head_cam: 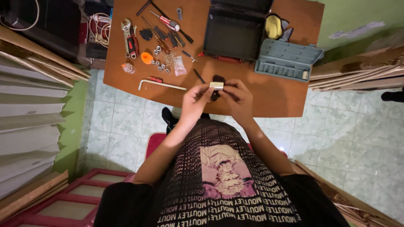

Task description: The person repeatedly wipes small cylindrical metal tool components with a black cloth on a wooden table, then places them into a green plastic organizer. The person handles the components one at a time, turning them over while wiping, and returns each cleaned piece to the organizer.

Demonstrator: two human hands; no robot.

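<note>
A small pale block [216, 85] sits pinched between both hands above the near edge of the wooden surface [273, 98]. The left hand [196, 100] has its grip closed on the block's left end, the right hand [238, 97] clamped on its right end. Fingers cover most of the block, so its make is hard to tell; something dark [218, 79] behind it is half hidden too. At ten o'clock lies an L-shaped key [161, 84], and beyond it a scatter of screws [165, 61], a wrench [128, 38] and screwdrivers [168, 22]. At twelve stands an open black case [234, 35], its lid cut off by the frame; at two, a grey-green toolbox [287, 60]. Bare wood lies open toward three o'clock.
</note>
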